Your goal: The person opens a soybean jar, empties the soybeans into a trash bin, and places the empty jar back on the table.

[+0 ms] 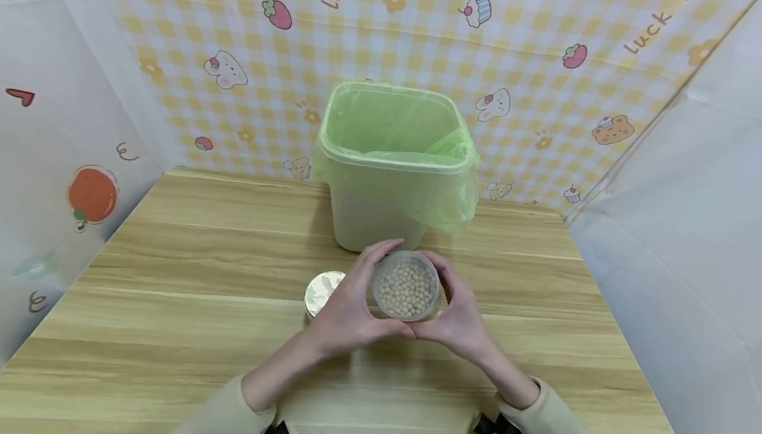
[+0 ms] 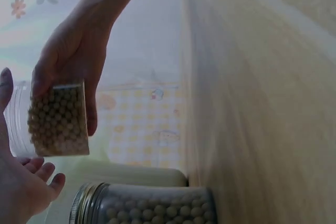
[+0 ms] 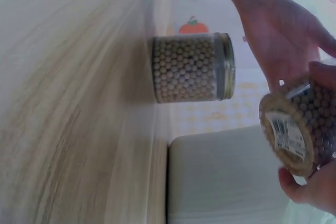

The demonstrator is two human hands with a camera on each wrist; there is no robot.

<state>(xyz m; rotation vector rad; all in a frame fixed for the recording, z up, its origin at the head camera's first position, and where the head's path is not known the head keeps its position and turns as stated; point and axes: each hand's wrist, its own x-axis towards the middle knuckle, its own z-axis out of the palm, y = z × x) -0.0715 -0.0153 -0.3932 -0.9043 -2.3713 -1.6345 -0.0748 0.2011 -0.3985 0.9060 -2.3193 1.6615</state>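
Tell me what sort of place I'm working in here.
Probably a makeshift tabletop booth, perhaps indoors: a wood-grain table stands with a yellow-checked backdrop behind it and pale, creased sheeting on both sides. The room beyond isn't visible.

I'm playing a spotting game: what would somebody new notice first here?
Probably the bin with its green bag, near the back of the table. Then the clear jar of pale balls, held in front of it by the left hand and right hand. A lidded jar stands by the left hand.
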